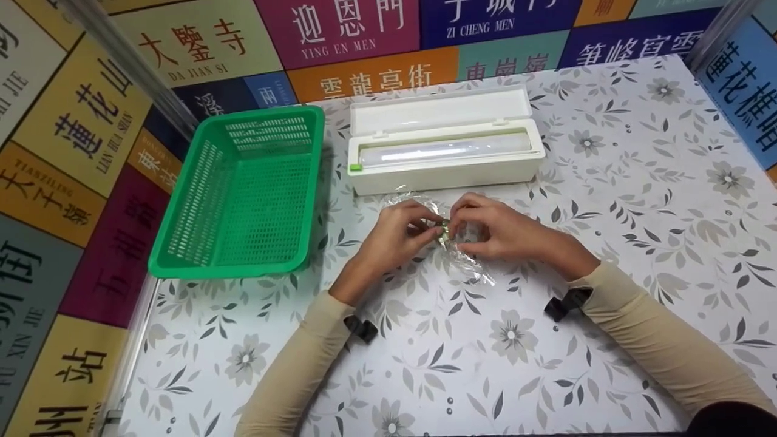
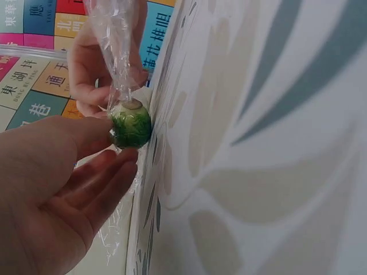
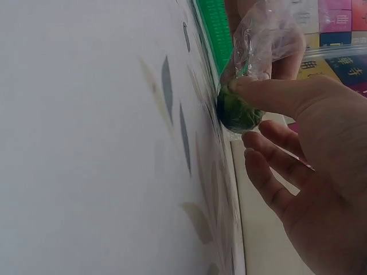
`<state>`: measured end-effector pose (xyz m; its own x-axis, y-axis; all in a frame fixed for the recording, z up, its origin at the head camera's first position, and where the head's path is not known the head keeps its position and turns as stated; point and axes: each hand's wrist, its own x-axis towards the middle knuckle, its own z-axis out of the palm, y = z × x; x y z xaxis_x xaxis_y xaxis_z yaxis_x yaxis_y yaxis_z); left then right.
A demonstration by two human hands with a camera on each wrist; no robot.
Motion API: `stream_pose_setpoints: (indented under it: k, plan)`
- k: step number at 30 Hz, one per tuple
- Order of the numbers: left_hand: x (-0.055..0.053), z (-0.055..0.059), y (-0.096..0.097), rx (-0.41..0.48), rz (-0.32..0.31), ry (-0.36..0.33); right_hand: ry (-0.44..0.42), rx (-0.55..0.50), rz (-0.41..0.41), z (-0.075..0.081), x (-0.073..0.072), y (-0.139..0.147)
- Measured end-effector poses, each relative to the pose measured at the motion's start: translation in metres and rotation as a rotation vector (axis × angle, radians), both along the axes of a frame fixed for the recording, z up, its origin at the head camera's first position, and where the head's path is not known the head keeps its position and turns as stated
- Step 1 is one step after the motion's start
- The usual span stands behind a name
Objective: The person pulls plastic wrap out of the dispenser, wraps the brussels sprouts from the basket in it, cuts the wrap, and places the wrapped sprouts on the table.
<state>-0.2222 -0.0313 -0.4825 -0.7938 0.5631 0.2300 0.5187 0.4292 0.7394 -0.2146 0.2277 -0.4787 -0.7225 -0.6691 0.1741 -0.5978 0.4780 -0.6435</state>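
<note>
A small round green Brussels sprout (image 2: 132, 125) with a pale brownish cut end is on the table, wrapped in clear cling film (image 1: 470, 267). My left hand (image 1: 397, 233) pinches it from the left, thumb on one side and fingers curled around the other. From the right, my right hand (image 1: 504, 230) holds it too, its thumb pressed on the sprout near the cut end in the right wrist view. Loose film (image 2: 117, 51) stretches away from the sprout in a twisted bunch at the cut end. In the head view the fingers mostly hide the sprout.
Behind my hands stands a white cling film dispenser box (image 1: 446, 176), lid (image 1: 440, 109) raised, with a film roll (image 1: 446, 149) inside and a green slider at its left end. A green plastic basket (image 1: 312, 200) is on the left. The tablecloth (image 1: 510, 376) has a floral print.
</note>
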Motion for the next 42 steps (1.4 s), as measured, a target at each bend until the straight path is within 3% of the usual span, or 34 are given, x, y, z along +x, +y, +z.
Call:
stream_pose_setpoints:
  k: [5,12,15,20,28,35,39,42]
  plan:
    - [-0.0008,0.0003,0.0002,-0.024,0.036,-0.002,-0.010,0.096,-0.016,0.0022,0.0022,-0.0025]
    - [-0.0002,0.0000,-0.0035,-0.128,0.031,0.031,0.035,-0.033,0.068,0.0046,0.0005,-0.0012]
    - [-0.0005,0.0007,-0.0047,-0.143,0.010,0.015,0.054,-0.069,0.102,0.0042,-0.0010,0.0010]
    - [0.0003,0.0014,-0.0045,-0.131,-0.037,-0.037,0.006,-0.147,0.108,0.0027,-0.0026,0.0032]
    - [0.0017,0.0011,-0.0015,0.006,-0.053,-0.077,-0.096,-0.245,-0.031,0.0001,-0.0011,0.0014]
    - [0.0023,0.0052,-0.0023,-0.041,-0.118,-0.032,-0.127,-0.245,-0.155,0.0013,0.0006,-0.0015]
    - [0.0036,0.0068,-0.0059,-0.071,-0.150,-0.055,-0.164,-0.240,-0.200,0.0004,0.0014,-0.0040]
    - [0.0058,0.0069,-0.0054,-0.082,-0.132,-0.080,-0.222,-0.245,-0.236,-0.0013,0.0019,-0.0050]
